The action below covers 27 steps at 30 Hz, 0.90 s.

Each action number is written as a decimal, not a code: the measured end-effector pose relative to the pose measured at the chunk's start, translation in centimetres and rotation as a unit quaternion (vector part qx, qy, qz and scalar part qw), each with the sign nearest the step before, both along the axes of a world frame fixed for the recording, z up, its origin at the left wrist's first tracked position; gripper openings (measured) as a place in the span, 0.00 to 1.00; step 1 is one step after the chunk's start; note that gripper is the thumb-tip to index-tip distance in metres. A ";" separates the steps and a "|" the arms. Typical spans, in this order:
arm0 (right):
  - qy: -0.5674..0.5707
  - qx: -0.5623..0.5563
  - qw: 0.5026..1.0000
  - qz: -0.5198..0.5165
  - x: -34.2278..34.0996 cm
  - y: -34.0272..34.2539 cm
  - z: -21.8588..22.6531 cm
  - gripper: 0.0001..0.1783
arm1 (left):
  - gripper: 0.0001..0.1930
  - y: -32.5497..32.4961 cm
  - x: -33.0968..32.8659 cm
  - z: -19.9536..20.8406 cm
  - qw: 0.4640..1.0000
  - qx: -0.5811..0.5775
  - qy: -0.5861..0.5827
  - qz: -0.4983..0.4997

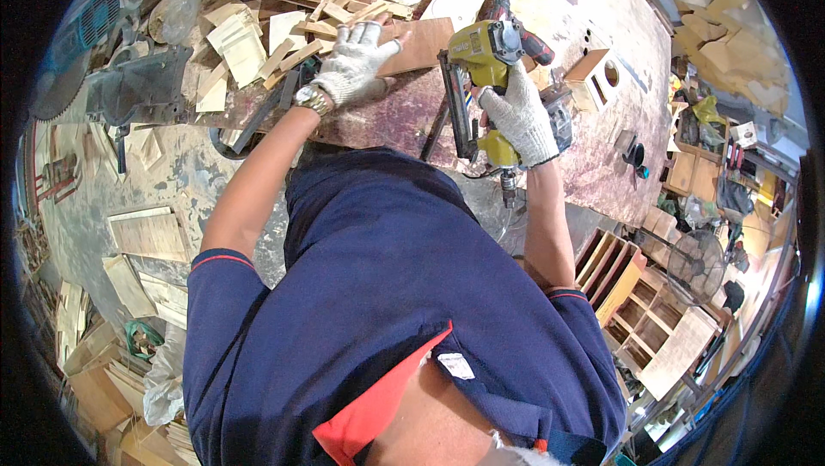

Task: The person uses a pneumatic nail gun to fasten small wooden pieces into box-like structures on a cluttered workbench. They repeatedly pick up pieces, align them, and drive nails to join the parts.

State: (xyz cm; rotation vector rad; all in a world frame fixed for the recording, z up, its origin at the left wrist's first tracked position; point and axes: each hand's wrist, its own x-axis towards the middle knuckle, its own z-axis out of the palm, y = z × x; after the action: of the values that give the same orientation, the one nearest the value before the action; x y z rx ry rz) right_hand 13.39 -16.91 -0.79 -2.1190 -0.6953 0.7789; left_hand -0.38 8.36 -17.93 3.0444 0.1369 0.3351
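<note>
Navy shirt [387,268] nearest; right grip [520,118] clamped on nail gun [475,45], holed box [586,81] rightward; left grip [354,62] spread open by wood scraps [238,43]; surface [421,107] between grips, edge just below.

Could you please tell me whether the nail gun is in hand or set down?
In hand: the gloved right hand grips the nail gun, its yellow casing showing above and below.

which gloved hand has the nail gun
The right hand, wrapped around the yellow-green nail gun; the left hand holds no tool, spread by a brown wood panel.
</note>
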 end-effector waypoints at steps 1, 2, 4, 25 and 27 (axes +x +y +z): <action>0.008 0.009 1.000 0.002 -0.2 0.0 -0.3 0.31 | 0.45 0.3 -1.1 0.5 1.000 -0.022 0.001 0.008; 0.003 0.002 1.000 0.003 -0.2 0.0 -0.6 0.32 | 0.47 0.9 -2.0 1.0 1.000 -0.023 -0.004 0.004; -0.006 -0.012 1.000 0.007 -0.1 0.0 -1.3 0.34 | 0.45 1.9 -3.2 1.8 0.990 -0.095 0.100 0.037; -0.092 -0.067 0.993 0.034 -1.0 1.9 -2.6 0.31 | 0.39 3.3 -4.2 -0.1 0.992 -0.123 0.032 -0.001; -0.059 -0.069 0.996 0.018 -1.6 2.0 -2.0 0.30 | 0.37 3.2 -4.5 -0.3 0.992 -0.124 0.032 -0.003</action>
State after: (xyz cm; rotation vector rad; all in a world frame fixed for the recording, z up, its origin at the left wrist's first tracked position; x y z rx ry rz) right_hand 11.80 -14.87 -2.76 -2.2981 -0.7636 0.7435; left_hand -4.85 11.52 -18.21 2.8094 0.1597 0.2025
